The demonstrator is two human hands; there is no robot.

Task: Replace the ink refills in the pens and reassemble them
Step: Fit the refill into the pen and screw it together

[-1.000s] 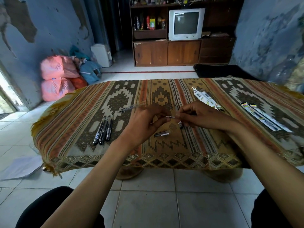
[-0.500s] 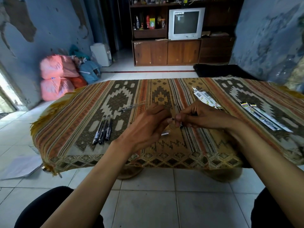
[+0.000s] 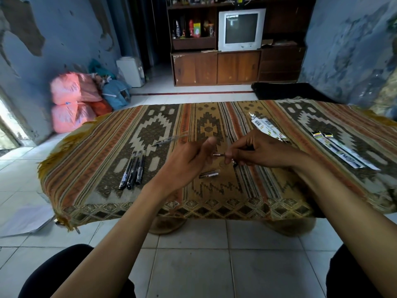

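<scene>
Left hand point(image 3: 189, 162): raised over the middle of the table, back toward the camera, thumb lifted, fingers loosely curled; whether it holds anything cannot be told from this side. Right hand point(image 3: 255, 150): level with the left and just beside it, fingers bent, thumb and forefinger pinching a pen part with a small metal tip point(image 3: 218, 154) that points toward the left hand. Pen cap point(image 3: 208, 174): dark with a silvery clip, lying on the cloth just below the two hands. Clear pen barrel point(image 3: 170, 139): lying slantwise on the cloth beyond the left hand. Three black pens point(image 3: 133, 170): capped, side by side, touching, left of the left hand. Refill packets: one group point(image 3: 267, 128) beyond the right hand, another point(image 3: 341, 150) well to the right; print too small to read. Table cloth point(image 3: 96, 160): woven, striped in orange, tan and brown with stepped diamond motifs, fringed edge. Room: white tiled floor point(image 3: 193, 254), blue peeling walls, pink sacks point(image 3: 68, 102) at left, wooden cabinet point(image 3: 217, 67) bearing a grey CRT television point(image 3: 241, 29), sheet of paper point(image 3: 25, 218) on the floor.
</scene>
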